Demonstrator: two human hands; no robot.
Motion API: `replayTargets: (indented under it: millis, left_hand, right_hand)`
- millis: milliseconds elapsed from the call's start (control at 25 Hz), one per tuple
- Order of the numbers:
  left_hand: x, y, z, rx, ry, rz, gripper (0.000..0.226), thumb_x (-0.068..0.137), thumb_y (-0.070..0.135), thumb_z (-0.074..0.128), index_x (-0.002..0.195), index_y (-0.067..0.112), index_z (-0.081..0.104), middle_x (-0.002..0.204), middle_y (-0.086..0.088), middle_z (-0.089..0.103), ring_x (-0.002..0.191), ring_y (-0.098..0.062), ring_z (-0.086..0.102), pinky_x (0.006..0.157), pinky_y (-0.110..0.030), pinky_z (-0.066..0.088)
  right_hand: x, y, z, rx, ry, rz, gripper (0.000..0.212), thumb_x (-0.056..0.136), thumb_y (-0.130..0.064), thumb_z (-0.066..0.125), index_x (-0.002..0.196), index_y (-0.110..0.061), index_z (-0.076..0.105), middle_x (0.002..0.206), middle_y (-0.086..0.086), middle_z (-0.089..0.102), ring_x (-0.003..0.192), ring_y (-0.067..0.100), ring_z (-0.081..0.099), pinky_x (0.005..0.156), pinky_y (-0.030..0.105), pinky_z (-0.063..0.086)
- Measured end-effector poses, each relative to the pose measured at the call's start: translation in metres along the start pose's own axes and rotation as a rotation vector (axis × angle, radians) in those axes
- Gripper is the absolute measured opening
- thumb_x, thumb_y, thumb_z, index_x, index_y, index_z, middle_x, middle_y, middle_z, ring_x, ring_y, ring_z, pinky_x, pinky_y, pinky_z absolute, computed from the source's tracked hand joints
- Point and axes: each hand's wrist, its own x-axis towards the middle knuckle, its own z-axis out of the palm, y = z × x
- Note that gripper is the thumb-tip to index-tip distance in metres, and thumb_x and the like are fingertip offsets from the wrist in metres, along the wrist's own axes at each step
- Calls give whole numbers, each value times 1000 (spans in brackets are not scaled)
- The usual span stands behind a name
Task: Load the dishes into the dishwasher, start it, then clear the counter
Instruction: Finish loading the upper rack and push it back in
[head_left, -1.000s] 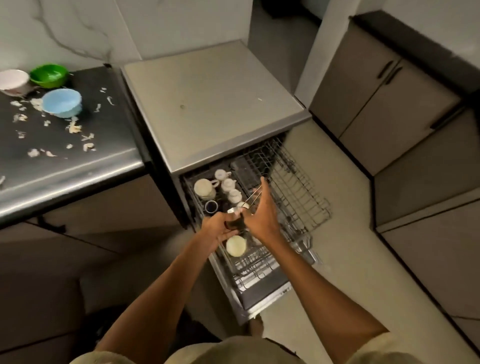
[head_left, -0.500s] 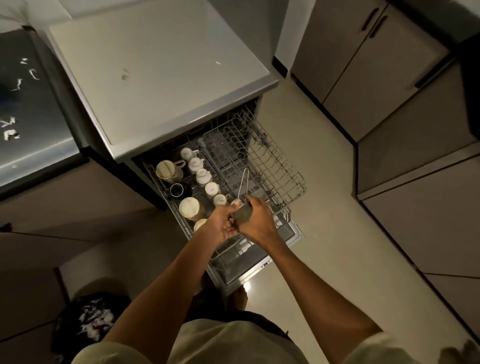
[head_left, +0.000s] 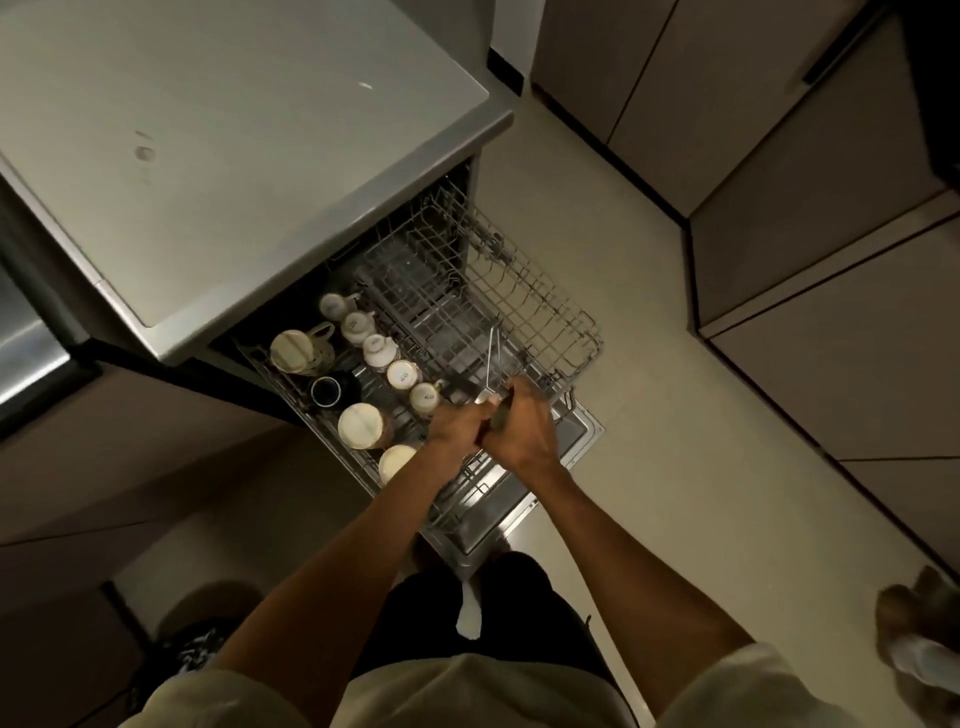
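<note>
**Ana:** Head view looks straight down on the pulled-out dishwasher rack (head_left: 540, 312), and both hands meet over its near edge. Left hand (head_left: 457, 423) and right hand (head_left: 519, 428) are pressed together, knuckle to knuckle.

**Ben:** What are they holding?

**Ana:** A thin metal utensil (head_left: 493, 358). Its two slim prongs rise from the hands and point away across the wire grid. The right hand's fingers are curled round its dark handle. The left hand's fingers are curled in too, right against that handle, but I cannot tell whether they grip it or only steady it.

**Ben:** And the dishes already loaded?

**Ana:** On the left side of the rack, upside down. A row of small white cups (head_left: 402, 374) runs diagonally toward the hands, the nearest just beside the left knuckles. Further left sit a large cream mug (head_left: 291, 351), a dark cup (head_left: 327, 391) and two pale round bowls (head_left: 359, 426). The right half of the rack shows bare wire.

**Ben:** Surroundings?

**Ana:** A grey countertop (head_left: 234, 156) covers the machine above the rack. The open dishwasher door (head_left: 576, 441) lies flat beneath it, over a pale floor (head_left: 675, 415). Brown cabinets (head_left: 831, 260) stand along the right. The person wears a light shirt and dark shorts, and a white sock shows below the door.
</note>
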Motion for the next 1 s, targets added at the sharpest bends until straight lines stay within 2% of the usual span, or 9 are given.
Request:
replayTargets:
  millis: [80,160,240,320,480,640,800,880,1000]
  left_hand:
    - [12,-6,10,157,56,140,22,89,14,69,106,1,70,104,-18,73,98,-32,69,86,-42,58]
    - [19,-8,18,306,47,272,20,90,9,67,108,5,74,105,-10,73,98,-24,68,87,-31,55]
    - [26,-7,27,402,0,353,29,91,4,63,118,10,72,110,-2,72,101,-15,64,92,-26,50]
    - [39,-8,37,452,-62,430,34,90,5,59,122,14,70,114,0,71,107,-16,65,99,-32,50]
    - [73,-9,52,679,-109,531,47,88,-2,55,132,13,64,114,-9,71,91,-17,68,79,-18,50]
    - [101,-7,64,694,-151,620,46,89,-9,45,130,4,62,122,-15,68,102,-21,68,85,-17,52]
    - [126,-14,71,678,-194,658,39,89,-8,39,121,-1,61,96,-13,70,67,-15,66,59,-18,54]
    - [132,-15,73,665,-204,622,37,90,-10,40,121,-2,60,97,-7,66,74,-8,61,63,-6,48]
    - [134,-15,82,653,-215,572,29,98,-4,42,121,-4,60,100,-11,67,84,-23,66,66,-10,51]
  right_hand:
    - [10,12,0,1,7,28,62,70,-20,84,123,-9,55,113,3,58,96,15,57,75,25,52]
    - [23,25,-4,-38,13,35,60,73,-21,81,128,-14,57,125,8,55,110,24,60,88,36,56]
    - [42,38,-8,-86,-13,52,61,75,-21,82,131,-17,58,134,11,48,117,27,56,91,37,52]
    - [63,48,-13,-108,-33,65,66,74,-22,85,132,-15,56,134,10,47,118,28,55,92,38,52]
    - [107,69,-14,-116,-26,89,68,71,-25,87,130,-11,54,129,11,48,116,31,56,97,45,54]
    - [142,86,-3,-183,-75,39,70,70,-23,87,132,-11,56,136,11,41,118,32,56,100,45,54]
    - [160,98,9,-273,-106,-32,64,75,-29,84,129,-7,57,134,16,50,116,30,56,95,37,53]
    - [161,104,12,-334,-77,-125,51,80,-28,81,118,1,63,119,21,61,109,32,60,92,39,53]
    - [160,110,13,-323,-1,-222,39,81,-21,81,104,7,68,105,27,67,106,39,61,90,48,53]
